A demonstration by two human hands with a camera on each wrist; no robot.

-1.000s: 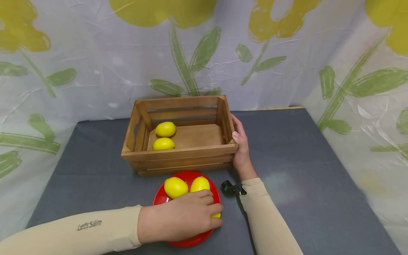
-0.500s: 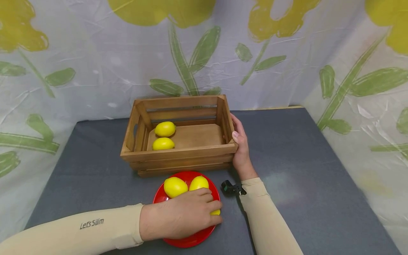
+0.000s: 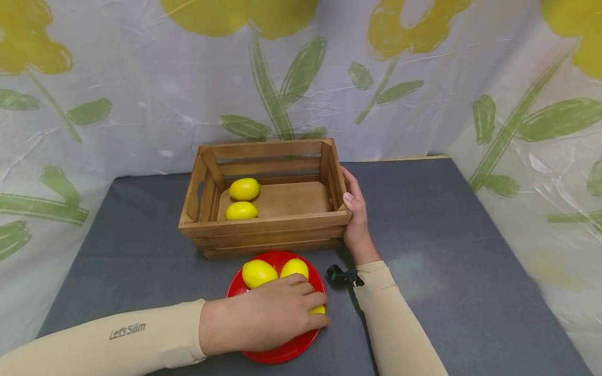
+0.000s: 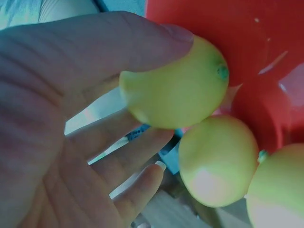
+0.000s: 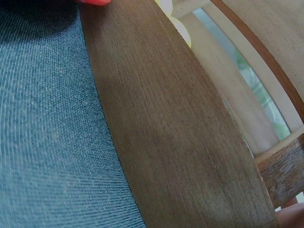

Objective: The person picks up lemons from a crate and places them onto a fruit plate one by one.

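Note:
In the head view a red plate (image 3: pixel 275 357) sits in front of a slatted wooden crate (image 3: pixel 268 235). Reaching in from the left, my left hand (image 3: pixel 263 313) covers part of the plate and holds a lemon (image 3: pixel 317 309) at its right side. The left wrist view shows the thumb (image 4: pixel 156 45) across that lemon (image 4: pixel 178 90), with fingers on its other side. Two more lemons lie at the plate's back, one on the left (image 3: pixel 259 273) and one on the right (image 3: pixel 294 268). My right hand (image 3: pixel 356 219) grips the crate's right end, its thumb by the front corner.
Inside the crate, at its left, lie two lemons, one behind (image 3: pixel 244 189) and one in front (image 3: pixel 241 211). A black wrist camera (image 3: pixel 345 277) sits by the right sleeve. Behind the dark table (image 3: pixel 447 250) hangs a flower-print sheet (image 3: pixel 155 94).
My left hand shifts slightly on the lemon, its wrist moving a little left. The right hand, crate and plate stay put.

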